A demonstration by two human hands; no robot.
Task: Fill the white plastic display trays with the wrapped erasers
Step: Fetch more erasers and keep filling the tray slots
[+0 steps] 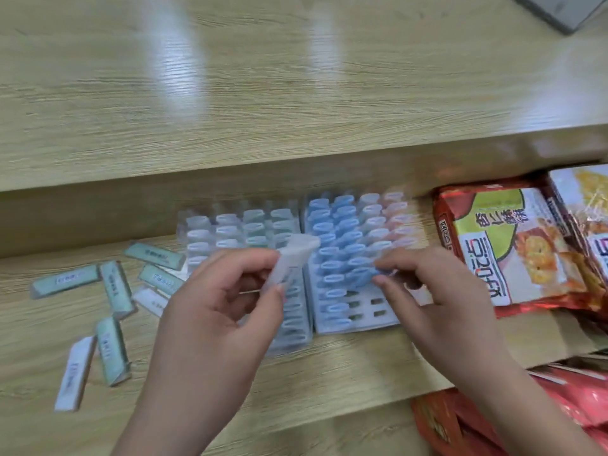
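White wrapped eraser [291, 262] in left grip [227, 311]

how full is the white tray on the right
Mostly full, not complete: the right tray holds rows of wrapped erasers, but several empty slots show near its front edge.

Pastel colours on a pale wood-grain bench [296, 93].
Tray erasers [342, 240] run blue, white, pink; loose erasers [113, 352] are mint or white; snack packets [510, 245] are red-orange.
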